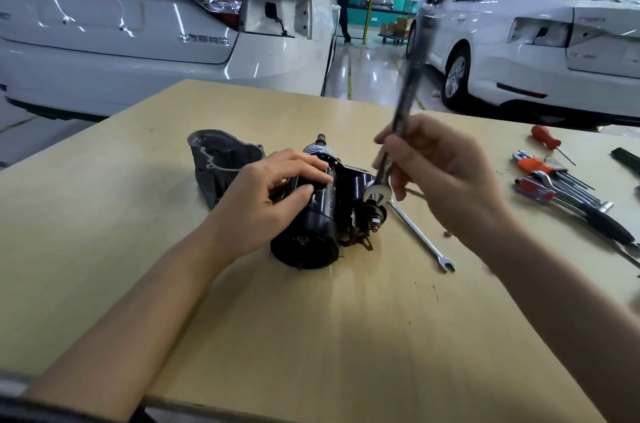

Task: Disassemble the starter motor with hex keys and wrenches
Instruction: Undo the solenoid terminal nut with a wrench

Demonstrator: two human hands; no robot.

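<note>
The black starter motor lies on the wooden table, its rear end cap facing me. My left hand grips its cylindrical body from the left. My right hand holds a long combination wrench nearly upright; the shaft is blurred. The wrench's open jaw sits at the solenoid's terminal end, just above a stud nut. A grey cast housing lies detached behind the motor on the left.
A second slim wrench lies on the table right of the motor. Hex keys, a ratchet and a red-handled screwdriver are spread at the right edge. Two white cars stand behind the table; a person stands far back.
</note>
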